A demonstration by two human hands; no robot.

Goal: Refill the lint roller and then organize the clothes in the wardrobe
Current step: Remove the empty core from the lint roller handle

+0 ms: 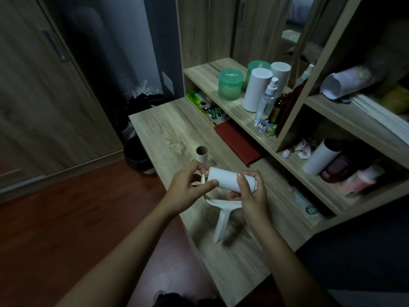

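Lint roller handle (221,220): white, hanging toward the viewer over the counter (177,129). Refill roll (230,179): white cylinder held above the counter between both hands, long axis running left to right, level. Right hand (252,191): closed around the roll's right end. Left hand (190,185): fingertips pinching the roll's left end at the frame's end cap. Empty cardboard core (202,154): upright, just beyond. Shelf (232,103): spare white rolls.

White refill roll (228,178), white lint roller handle (221,220), brown cardboard core (201,154); the wood-grain desk (174,131) looked pale, the folder (239,142) dark red, the jar (230,84) green.
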